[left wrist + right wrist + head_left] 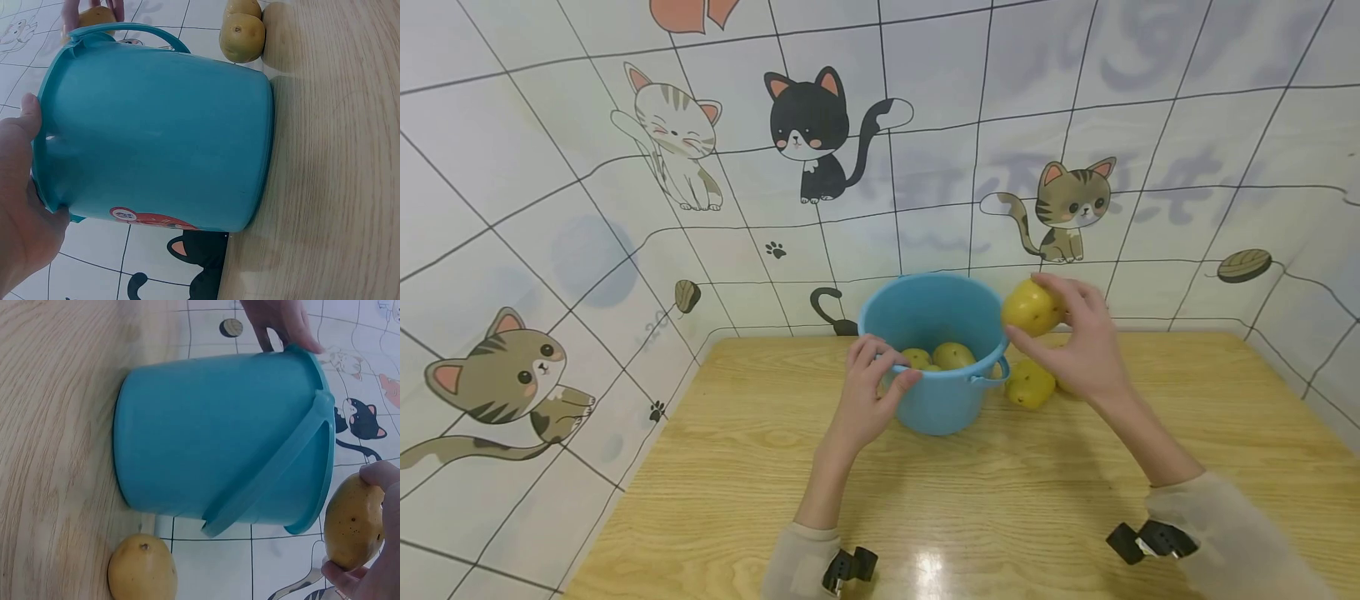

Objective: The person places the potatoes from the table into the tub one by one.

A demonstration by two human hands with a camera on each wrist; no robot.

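Observation:
A light blue bucket stands upright on the table, its handle hanging down at the right side. Several yellow potatoes lie inside it. My left hand grips the bucket's near left rim, fingers hooked over the edge. In my right hand a yellow potato is pinched between thumb and fingers, held up beside the right rim. The right wrist view shows this potato just off the bucket's mouth. Below that hand, another potato sits on the table, with more partly hidden behind the hand.
The wooden table reaches back to a tiled-pattern wall covering with cartoon cats, close behind the bucket. A similar covering rises along the left side. Loose potatoes stand right of the bucket.

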